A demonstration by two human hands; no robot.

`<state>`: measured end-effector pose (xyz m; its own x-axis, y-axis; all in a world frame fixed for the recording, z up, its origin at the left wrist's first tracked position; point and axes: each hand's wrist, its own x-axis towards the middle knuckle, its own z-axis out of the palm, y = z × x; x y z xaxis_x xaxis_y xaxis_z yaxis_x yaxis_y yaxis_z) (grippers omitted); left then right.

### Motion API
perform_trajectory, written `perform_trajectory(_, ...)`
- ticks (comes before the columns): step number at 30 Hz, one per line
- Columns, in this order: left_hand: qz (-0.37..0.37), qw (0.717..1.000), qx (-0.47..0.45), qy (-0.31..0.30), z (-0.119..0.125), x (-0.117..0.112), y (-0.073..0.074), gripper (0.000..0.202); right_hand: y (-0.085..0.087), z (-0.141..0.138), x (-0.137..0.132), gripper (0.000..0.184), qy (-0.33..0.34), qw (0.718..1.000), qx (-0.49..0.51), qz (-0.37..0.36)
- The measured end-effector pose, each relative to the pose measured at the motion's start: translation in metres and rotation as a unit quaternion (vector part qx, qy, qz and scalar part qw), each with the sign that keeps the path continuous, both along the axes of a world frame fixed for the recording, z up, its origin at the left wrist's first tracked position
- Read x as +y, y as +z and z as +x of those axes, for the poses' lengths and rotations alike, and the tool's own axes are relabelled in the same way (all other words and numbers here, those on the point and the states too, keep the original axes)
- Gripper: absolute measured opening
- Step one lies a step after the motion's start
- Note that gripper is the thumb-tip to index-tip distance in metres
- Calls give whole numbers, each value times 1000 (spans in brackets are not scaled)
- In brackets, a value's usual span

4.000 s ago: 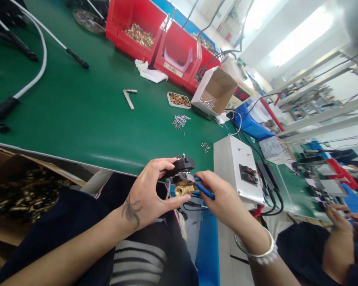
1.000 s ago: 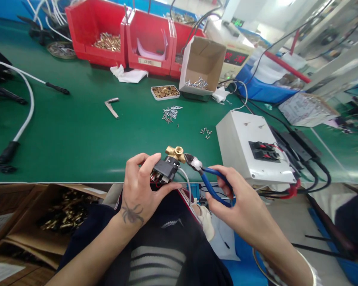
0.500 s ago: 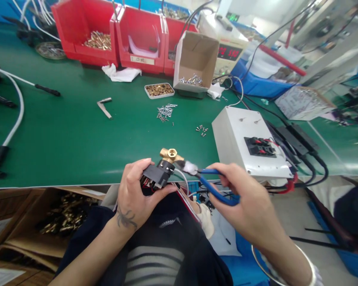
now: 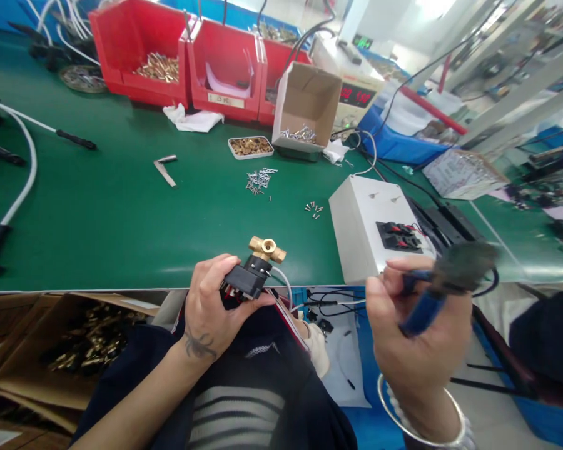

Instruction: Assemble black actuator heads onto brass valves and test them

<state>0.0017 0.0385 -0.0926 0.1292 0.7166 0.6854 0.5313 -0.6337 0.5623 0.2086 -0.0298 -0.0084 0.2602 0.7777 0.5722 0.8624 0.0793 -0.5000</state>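
My left hand [image 4: 213, 300] is closed around the black actuator housing of a brass valve [image 4: 266, 248], held just over the bench's front edge. The brass body points up and away from me, and a grey cable [image 4: 285, 278] comes off its right side. Off to the right, above the grey box's front corner, my right hand [image 4: 420, 331] grips blue-handled pliers [image 4: 425, 310]. Their dark head is smeared by motion and points to the right, apart from the valve.
A grey switch box [image 4: 356, 234] stands right of the valve. Loose screws [image 4: 314, 209], split pins [image 4: 260, 179], a tray of brass pieces [image 4: 250, 147] and an angled metal piece [image 4: 164, 169] lie on the green bench [image 4: 98, 219]. Red bins [image 4: 145, 94] line the back.
My right hand has swung the pliers away from the valve to the right, turning their head outward. My left hand keeps the valve in nearly the same place.
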Motion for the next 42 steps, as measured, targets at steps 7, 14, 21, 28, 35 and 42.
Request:
perform_trajectory(7, 8, 1000, 19, 3, 1, -1, 2, 64, -11, 5, 5, 22, 108, 976, -104, -160)
perform_trajectory(14, 10, 1000, 17, 1, 1, -1, 3, 68, -14, 5, 6, 28, 109, 988, -37, -102)
perform_trajectory(21, -53, 997, 18, 56, 4, -6, 12, 75, 5, -4, 15, 22, 62, 994, -44, -84)
perform_trajectory(28, -1, 998, 27, 60, 10, -6, 12, 72, 16, -4, 22, 21, 130, 959, -151, -203)
perform_trajectory(35, -7, 998, 25, 64, 9, -6, 10, 74, 15, -6, 18, 22, 80, 982, -82, -147)
perform_trajectory(42, -33, 998, 16, 49, 6, -4, 14, 71, 15, 5, 22, 22, 31, 995, -53, -81)
